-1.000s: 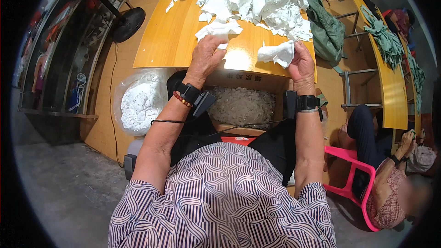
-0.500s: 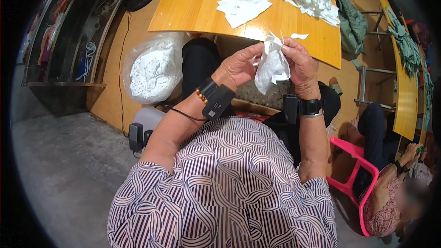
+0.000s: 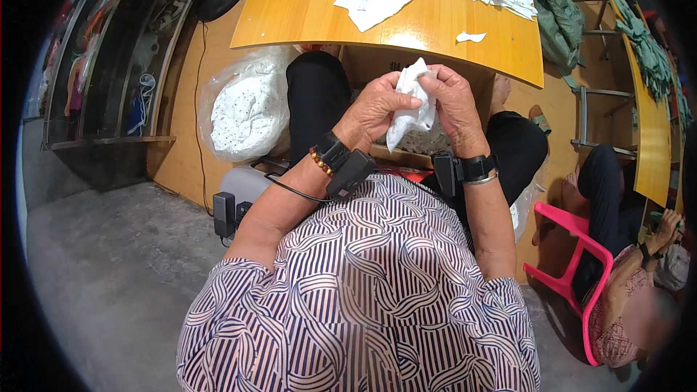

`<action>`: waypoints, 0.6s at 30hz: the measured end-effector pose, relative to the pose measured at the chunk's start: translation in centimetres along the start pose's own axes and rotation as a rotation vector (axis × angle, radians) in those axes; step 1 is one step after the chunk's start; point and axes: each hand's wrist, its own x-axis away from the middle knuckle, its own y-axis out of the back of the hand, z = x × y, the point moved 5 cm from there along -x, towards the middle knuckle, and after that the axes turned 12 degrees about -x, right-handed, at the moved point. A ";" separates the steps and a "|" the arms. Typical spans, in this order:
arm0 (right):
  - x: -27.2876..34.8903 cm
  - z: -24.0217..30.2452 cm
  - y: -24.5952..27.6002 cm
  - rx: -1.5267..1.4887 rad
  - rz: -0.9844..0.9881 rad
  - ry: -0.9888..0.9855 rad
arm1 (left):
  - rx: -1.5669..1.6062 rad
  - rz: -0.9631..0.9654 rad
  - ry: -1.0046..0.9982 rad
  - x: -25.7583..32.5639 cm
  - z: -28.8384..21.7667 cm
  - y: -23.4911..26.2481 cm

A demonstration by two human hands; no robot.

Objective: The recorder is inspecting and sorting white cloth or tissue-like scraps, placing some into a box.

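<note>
Lifted off the yellow table (image 3: 305,7), white cloth scrap (image 3: 411,105) now pinched between left hand (image 3: 374,109) and right hand (image 3: 456,105), likely inspecting; next needs fingers pulling it open.

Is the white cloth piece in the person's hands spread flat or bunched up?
Bunched up. The white cloth piece hangs crumpled between the left hand and the right hand, pinched by both.

floor (image 3: 109,268) – grey concrete | table (image 3: 305,7) – yellow wood | chair (image 3: 573,254) – pink plastic
</note>
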 end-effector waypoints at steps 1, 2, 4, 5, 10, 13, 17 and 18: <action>0.0 0.0 0.3 0.003 -0.038 0.017 | -0.001 0.000 0.004 0.1 0.0 -0.2; -0.1 -0.1 0.7 -0.006 -0.097 0.059 | 0.039 0.013 0.026 0.2 0.1 -0.4; -0.3 -0.3 2.2 0.036 -0.118 0.072 | 0.096 0.042 0.071 0.4 0.3 -0.7; -0.4 -0.3 3.0 0.079 -0.136 0.085 | 0.097 0.041 0.074 0.6 0.3 -0.7; -0.1 -0.8 7.2 0.559 -0.246 -0.019 | 0.132 0.000 0.094 1.5 -0.1 0.2; 0.7 0.4 5.1 0.917 -0.125 0.269 | 0.103 -0.046 0.081 1.6 0.1 1.2; 1.4 0.8 0.8 0.514 0.001 0.116 | 0.149 0.034 0.086 1.9 0.3 1.0; 1.1 0.6 0.0 0.454 0.067 0.176 | 0.182 0.075 0.088 1.9 0.2 0.7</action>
